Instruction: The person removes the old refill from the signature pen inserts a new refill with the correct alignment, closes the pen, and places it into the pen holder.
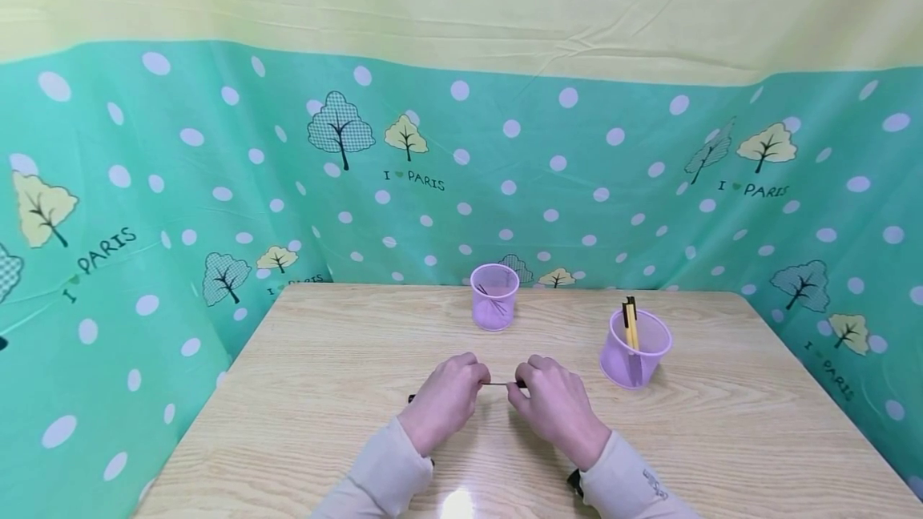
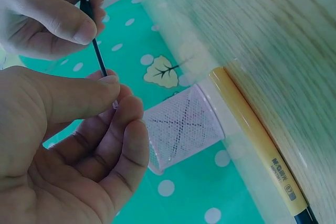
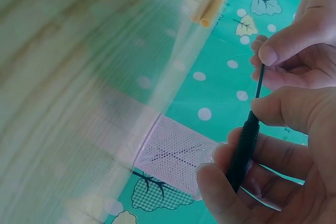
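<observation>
Near the front middle of the table, my two hands work on a thin dark pen refill (image 1: 497, 384) with a black ribbed pen grip section at one end. My left hand (image 1: 443, 395) pinches the refill between thumb and fingertips, and a small pale end (image 2: 115, 105) shows just past its thumb. With curled fingers, my right hand (image 1: 551, 399) holds the black grip section (image 3: 244, 153), its thumb near where the refill emerges. A yellow pen barrel (image 2: 262, 140) with a black end lies on the table by my left hand; in the head view that hand mostly hides it.
A lavender mesh cup (image 1: 493, 320) with several thin dark sticks stands at the table's back edge. To the right is a wider lavender cup (image 1: 616, 363) with yellow and black pens (image 1: 631, 331) leaning in it. A patterned curtain (image 1: 433, 223) hangs around the wooden table (image 1: 346, 343).
</observation>
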`<state>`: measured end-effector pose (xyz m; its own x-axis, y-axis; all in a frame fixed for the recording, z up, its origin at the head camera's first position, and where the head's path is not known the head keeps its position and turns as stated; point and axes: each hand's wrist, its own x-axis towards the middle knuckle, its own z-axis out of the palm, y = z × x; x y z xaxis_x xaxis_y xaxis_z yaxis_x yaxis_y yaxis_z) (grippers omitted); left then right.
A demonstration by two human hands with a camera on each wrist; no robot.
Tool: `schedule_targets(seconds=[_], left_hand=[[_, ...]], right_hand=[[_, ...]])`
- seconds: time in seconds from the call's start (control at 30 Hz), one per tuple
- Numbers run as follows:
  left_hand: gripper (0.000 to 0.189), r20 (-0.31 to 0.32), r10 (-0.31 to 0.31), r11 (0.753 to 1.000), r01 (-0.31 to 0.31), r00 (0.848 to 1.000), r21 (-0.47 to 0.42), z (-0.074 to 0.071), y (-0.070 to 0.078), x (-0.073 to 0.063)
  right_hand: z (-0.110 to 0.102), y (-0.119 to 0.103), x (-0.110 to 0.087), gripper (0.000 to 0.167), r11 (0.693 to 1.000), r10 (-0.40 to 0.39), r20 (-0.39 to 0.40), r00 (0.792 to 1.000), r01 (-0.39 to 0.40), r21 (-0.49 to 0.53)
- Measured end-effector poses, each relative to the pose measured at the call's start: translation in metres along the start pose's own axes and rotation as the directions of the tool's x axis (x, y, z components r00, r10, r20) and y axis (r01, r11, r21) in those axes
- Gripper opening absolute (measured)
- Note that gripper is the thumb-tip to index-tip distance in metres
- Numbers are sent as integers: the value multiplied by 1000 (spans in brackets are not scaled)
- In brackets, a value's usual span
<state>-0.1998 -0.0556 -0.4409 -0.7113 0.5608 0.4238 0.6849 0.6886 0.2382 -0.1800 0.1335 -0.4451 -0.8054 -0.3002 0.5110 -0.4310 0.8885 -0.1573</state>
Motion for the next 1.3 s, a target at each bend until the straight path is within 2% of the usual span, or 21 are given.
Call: schedule_targets(seconds=[0.83, 1.03, 1.3], left_hand=[[19, 37, -44, 998, 45, 998, -32, -5, -3, 0], [12, 42, -46, 998, 48, 998, -35, -7, -3, -1], [14, 7, 0, 1000, 0, 1000, 12, -5, 0, 0]], right_hand=[[-2, 2, 1, 12, 1000, 18, 9, 1000, -18, 2], [-2, 1, 1, 11, 1000, 15, 8, 1000, -15, -4], [-1, 0, 0, 11, 1000, -1, -3, 1000, 1, -5]])
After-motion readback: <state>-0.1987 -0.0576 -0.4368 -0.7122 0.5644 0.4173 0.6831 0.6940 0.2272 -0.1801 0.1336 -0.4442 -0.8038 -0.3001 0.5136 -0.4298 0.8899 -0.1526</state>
